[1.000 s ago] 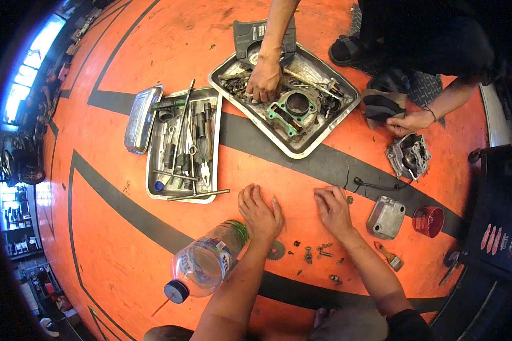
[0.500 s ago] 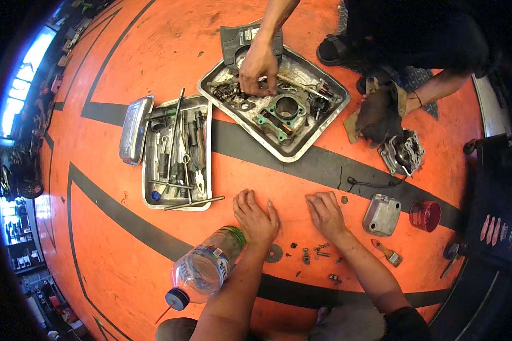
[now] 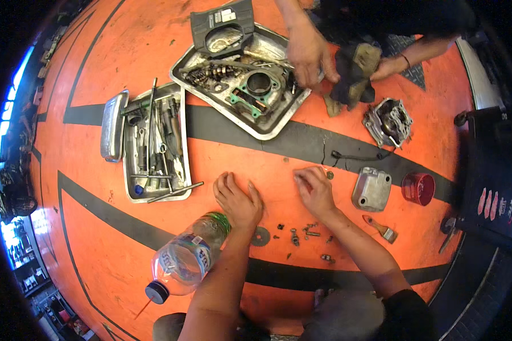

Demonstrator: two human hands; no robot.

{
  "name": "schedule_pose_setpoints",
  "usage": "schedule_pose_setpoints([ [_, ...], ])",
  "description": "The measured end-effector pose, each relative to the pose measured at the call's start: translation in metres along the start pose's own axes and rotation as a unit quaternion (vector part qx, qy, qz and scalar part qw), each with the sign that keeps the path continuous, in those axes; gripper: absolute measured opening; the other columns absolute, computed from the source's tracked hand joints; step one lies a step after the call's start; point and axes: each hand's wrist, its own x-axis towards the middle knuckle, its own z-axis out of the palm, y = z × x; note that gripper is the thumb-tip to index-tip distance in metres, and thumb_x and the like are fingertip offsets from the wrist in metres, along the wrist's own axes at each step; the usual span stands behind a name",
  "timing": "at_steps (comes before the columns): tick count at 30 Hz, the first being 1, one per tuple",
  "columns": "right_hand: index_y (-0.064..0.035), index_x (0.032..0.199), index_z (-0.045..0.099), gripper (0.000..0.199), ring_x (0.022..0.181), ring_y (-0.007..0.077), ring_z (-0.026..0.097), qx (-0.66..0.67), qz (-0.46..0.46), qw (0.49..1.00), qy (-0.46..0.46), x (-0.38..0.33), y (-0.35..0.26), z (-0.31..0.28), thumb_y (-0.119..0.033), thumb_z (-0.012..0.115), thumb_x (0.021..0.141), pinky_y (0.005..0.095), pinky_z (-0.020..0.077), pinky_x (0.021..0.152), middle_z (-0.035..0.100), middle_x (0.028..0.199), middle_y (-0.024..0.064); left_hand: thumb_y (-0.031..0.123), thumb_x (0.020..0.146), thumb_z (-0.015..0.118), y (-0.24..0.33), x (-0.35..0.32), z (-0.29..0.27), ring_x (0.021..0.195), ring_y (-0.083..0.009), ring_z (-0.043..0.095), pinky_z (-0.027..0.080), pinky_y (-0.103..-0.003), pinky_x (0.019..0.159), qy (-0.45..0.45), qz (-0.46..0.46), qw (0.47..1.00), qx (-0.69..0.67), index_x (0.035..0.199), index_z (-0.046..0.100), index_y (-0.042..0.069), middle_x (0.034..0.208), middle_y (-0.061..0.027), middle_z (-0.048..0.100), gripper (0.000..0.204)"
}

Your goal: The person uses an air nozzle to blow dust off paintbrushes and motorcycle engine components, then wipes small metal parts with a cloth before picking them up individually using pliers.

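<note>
Fingers are lying loosely apart on the left hand [image 3: 239, 202], palm down with nothing showing in its grasp, while those of the right hand [image 3: 316, 192] are bunching narrowly, whether around anything one cannot tell; a small washer [image 3: 330, 175] is sitting just to the right hand's right, and loose bolts [image 3: 311, 232] are lying on its near side, farther from the left; a plastic bottle [image 3: 176, 264] is slanting lengthwise from lower left toward the left wrist, as a co-worker's hand [image 3: 387, 68] is holding a dark rag [image 3: 350, 85] beyond
</note>
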Motion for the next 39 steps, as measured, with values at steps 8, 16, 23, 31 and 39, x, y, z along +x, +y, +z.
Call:
schedule_pose_setpoints([
  [8, -0.0019, 0.103, 0.067, 0.015, 0.086, 0.0233, 0.063, 0.062, 0.182, 0.981, -0.013, -0.021, 0.001, -0.021, -0.007, 0.066, 0.089, 0.0334, 0.0531, 0.077, 0.062, 0.095, 0.0104, 0.026, 0.092, 0.057, 0.001, -0.005, 0.000, 0.127, -0.0423, 0.035, 0.027, -0.054, 0.110, 0.006, 0.004, 1.000, 0.016, 0.128, 0.045, -0.006, 0.134, -0.0241, 0.041, 0.049],
  [16, 0.0014, 0.102, 0.064, 0.016, 0.097, 0.0327, 0.057, -0.046, 0.037, 0.998, -0.015, -0.062, 0.001, -0.039, -0.002, 0.065, 0.086, 0.0405, 0.0498, 0.083, 0.061, 0.098, 0.0143, 0.028, 0.095, 0.059, -0.001, -0.004, -0.002, 0.126, -0.0412, 0.035, 0.030, -0.053, 0.107, 0.029, 0.000, 0.999, -0.043, 0.131, 0.050, -0.001, 0.133, -0.0227, 0.042, 0.047],
  [23, -0.0004, 0.102, 0.067, 0.017, 0.099, 0.0301, 0.056, -0.094, -0.014, 0.996, -0.001, -0.093, 0.018, -0.052, -0.001, 0.066, 0.085, 0.0382, 0.0506, 0.082, 0.059, 0.099, 0.0103, 0.019, 0.086, 0.072, 0.038, -0.011, -0.004, 0.116, -0.0332, 0.045, 0.038, -0.045, 0.099, -0.016, 0.096, 0.987, -0.125, 0.123, 0.064, 0.013, 0.121, -0.0145, 0.053, 0.038],
  [31, -0.0028, 0.115, 0.066, 0.030, 0.105, 0.0301, 0.055, -0.065, 0.020, 0.998, -0.014, -0.093, 0.001, -0.064, -0.013, 0.068, 0.087, 0.0391, 0.0504, 0.088, 0.056, 0.110, 0.0121, 0.015, 0.087, 0.069, 0.053, 0.011, 0.000, 0.090, -0.0324, 0.062, 0.052, -0.041, 0.079, -0.087, 0.179, 0.975, -0.095, 0.104, 0.072, 0.004, 0.096, -0.0164, 0.064, 0.021],
  [39, -0.0012, 0.119, 0.063, 0.034, 0.108, 0.0323, 0.057, -0.016, 0.090, 0.996, 0.017, -0.079, -0.002, -0.109, -0.014, 0.068, 0.087, 0.0406, 0.0476, 0.094, 0.055, 0.114, 0.0142, 0.007, 0.080, 0.064, 0.073, 0.025, 0.004, 0.105, -0.0350, 0.059, 0.055, -0.042, 0.086, -0.251, 0.222, 0.941, 0.048, 0.096, 0.061, -0.001, 0.108, -0.0181, 0.057, 0.018],
])
